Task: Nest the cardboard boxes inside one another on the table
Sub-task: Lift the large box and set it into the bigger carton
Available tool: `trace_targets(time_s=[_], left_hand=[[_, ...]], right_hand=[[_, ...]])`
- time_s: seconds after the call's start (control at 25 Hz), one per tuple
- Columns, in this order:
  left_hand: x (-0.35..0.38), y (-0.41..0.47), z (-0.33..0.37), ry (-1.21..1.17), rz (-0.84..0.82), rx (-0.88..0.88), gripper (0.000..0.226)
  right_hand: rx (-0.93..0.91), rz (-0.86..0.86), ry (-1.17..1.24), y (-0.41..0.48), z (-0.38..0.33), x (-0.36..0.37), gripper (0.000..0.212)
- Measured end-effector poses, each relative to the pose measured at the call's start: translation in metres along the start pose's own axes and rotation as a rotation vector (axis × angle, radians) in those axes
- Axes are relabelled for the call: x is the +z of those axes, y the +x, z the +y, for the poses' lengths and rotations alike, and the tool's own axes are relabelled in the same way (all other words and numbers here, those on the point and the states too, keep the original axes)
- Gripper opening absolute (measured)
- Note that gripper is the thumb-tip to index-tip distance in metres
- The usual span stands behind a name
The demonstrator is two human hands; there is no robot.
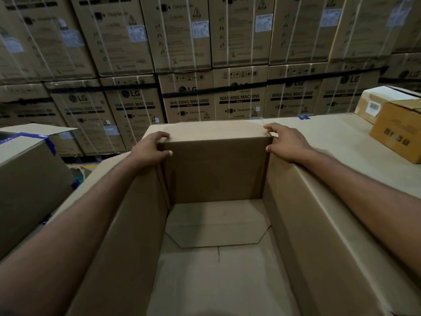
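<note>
Closest, the cardboard box (214, 172) is sitting open on the surface (341, 144); left hand (150, 149) and right hand (287, 142) are gripping its far corners, fingers (162, 135) curling over the rim.

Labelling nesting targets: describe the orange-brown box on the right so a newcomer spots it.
Start at the open box in the centre, gripped by the left hand and right hand. Follow the table to its right edge, where two closed boxes sit. It is the nearer orange-brown box, with black symbols on its side; the paler white-topped box stands behind it.
</note>
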State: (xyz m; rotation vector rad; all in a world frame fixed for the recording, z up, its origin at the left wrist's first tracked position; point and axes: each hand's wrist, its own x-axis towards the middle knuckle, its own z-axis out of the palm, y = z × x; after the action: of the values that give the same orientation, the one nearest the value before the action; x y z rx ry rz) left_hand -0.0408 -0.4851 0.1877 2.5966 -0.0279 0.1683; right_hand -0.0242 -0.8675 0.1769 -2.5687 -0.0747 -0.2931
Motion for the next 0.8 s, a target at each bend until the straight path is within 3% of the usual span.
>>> trace_targets(time_s=[0.16, 0.32, 0.44, 0.64, 0.8], left_hand=[[-0.015, -0.037, 0.005, 0.288, -0.255, -0.027, 0.081], [-0.036, -0.099, 0.008, 0.198, -0.386, -0.056, 0.080], [-0.039, -0.139, -0.005, 0.248, -0.338, -0.007, 0.077], [-0.041, -0.170, -0.005, -0.003, -0.226, 0.035, 0.067], [-0.049, -0.191, -0.012, 0.167, -0.190, 0.002, 0.058]], right_hand=[[0.006, -0.096, -0.144, -0.053, -0.007, -0.011, 0.086], [0.114, -0.274, -0.332, -0.127, -0.011, -0.023, 0.097], [0.127, -0.241, -0.331, -0.172, -0.009, -0.030, 0.088], [0.148, -0.177, -0.189, -0.186, -0.021, -0.038, 0.076], [0.153, -0.092, -0.232, -0.216, -0.015, -0.043, 0.070]])
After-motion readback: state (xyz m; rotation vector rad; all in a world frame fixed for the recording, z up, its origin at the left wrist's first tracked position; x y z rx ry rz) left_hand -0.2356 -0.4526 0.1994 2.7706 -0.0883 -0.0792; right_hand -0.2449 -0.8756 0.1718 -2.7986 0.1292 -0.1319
